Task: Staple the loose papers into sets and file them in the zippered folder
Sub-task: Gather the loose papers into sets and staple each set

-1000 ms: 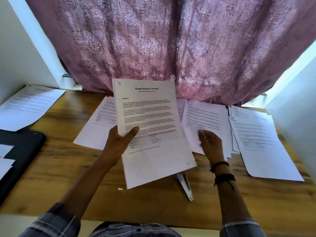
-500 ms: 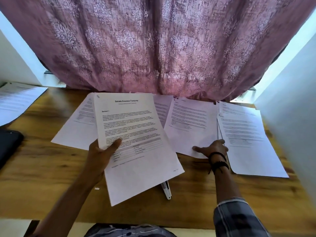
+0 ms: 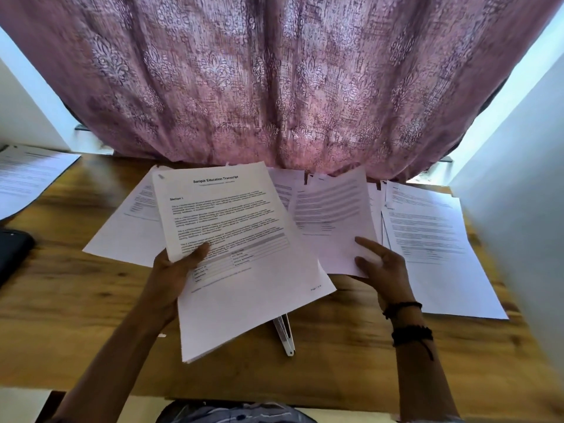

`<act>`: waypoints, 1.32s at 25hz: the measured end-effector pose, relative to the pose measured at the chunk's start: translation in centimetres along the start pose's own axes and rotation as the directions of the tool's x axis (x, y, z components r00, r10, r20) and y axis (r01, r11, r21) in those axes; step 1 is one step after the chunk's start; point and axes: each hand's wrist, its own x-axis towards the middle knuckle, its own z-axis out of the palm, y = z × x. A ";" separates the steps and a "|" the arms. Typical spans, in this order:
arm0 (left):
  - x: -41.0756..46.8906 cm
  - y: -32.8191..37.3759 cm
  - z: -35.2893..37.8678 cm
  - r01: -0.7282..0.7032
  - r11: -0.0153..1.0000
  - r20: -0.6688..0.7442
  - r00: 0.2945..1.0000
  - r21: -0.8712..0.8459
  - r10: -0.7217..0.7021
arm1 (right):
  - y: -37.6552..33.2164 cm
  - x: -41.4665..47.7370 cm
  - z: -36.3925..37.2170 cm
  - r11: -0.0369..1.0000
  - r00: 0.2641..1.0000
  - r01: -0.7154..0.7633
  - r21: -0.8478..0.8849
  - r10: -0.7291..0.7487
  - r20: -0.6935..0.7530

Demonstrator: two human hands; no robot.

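Observation:
My left hand (image 3: 174, 273) grips a stapled set of printed pages (image 3: 241, 248) titled "Sample Education Transcript", thumb on top, lifted above the wooden table (image 3: 61, 300). My right hand (image 3: 381, 267) pinches the lower corner of another sheet (image 3: 332, 221) and lifts it off the papers behind; that sheet is blurred. A white stapler (image 3: 285, 334) lies on the table, partly hidden under the held set. More loose papers lie at the right (image 3: 433, 248) and behind at the left (image 3: 128, 236). A dark folder edge (image 3: 12, 251) shows at far left.
A pink patterned curtain (image 3: 274, 87) hangs right behind the table's back edge. White walls close in at the left (image 3: 24, 111) and right (image 3: 518, 224). Another paper pile (image 3: 27, 178) lies at the far left of the table.
My right hand went from lying flat on the middle sheet to lifting it by its lower corner. The set in my left hand stayed raised; the view shifted to the right.

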 end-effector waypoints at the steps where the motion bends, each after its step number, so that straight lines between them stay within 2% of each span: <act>1: 0.0 0.1 0.1 0.012 1.000 0.006 1.000 -0.012 -0.012 | -0.5 -0.8 -0.4 0.996 1.000 0.005 0.087 -0.007 0.021; 4: -0.2 0.0 0.5 0.057 0.997 0.034 0.998 -0.051 -0.055 | -2.7 -3.6 -1.3 0.948 0.986 -0.032 0.316 -0.021 0.164; 9: -0.6 -0.3 0.9 0.104 0.991 0.108 0.990 -0.082 -0.095 | -3.2 -5.7 -1.2 0.893 0.925 -0.123 0.433 -0.055 0.376; 14: -1.0 -0.1 1.7 0.080 0.996 0.146 0.987 -0.047 -0.073 | -3.6 -6.2 0.6 0.861 0.873 -0.203 0.466 -0.056 0.484; 17: -1.3 0.9 2.2 -0.036 0.997 0.186 0.981 -0.064 0.047 | -4.5 -5.5 1.1 0.904 0.890 -0.205 0.375 0.013 0.455; 19: -1.5 1.9 2.4 -0.112 0.992 0.225 0.967 -0.052 0.121 | -5.8 -5.1 1.5 0.937 0.885 -0.114 0.331 -0.056 0.462; 21: -1.5 3.0 2.7 -0.231 0.972 0.220 0.951 0.040 0.217 | -7.3 -4.9 3.0 0.962 0.894 0.031 0.273 -0.149 0.423; 24: -1.4 4.0 3.3 -0.370 0.921 0.143 0.925 0.118 0.353 | -8.6 -4.5 6.5 0.942 0.925 0.229 0.244 -0.289 0.246; 27: -1.0 4.0 3.1 -0.446 0.880 0.020 0.893 0.165 0.449 | -9.3 -4.4 10.4 0.921 0.926 0.305 0.242 -0.346 0.148; 29: -0.4 3.5 2.5 -0.440 0.886 -0.011 0.895 0.149 0.446 | -9.0 -3.8 12.1 0.919 0.929 0.318 0.231 -0.351 0.118; 33: 0.4 1.6 1.1 -0.336 0.936 0.044 0.942 0.107 0.334 | -6.8 -2.7 14.2 0.932 0.920 0.346 0.112 -0.360 0.155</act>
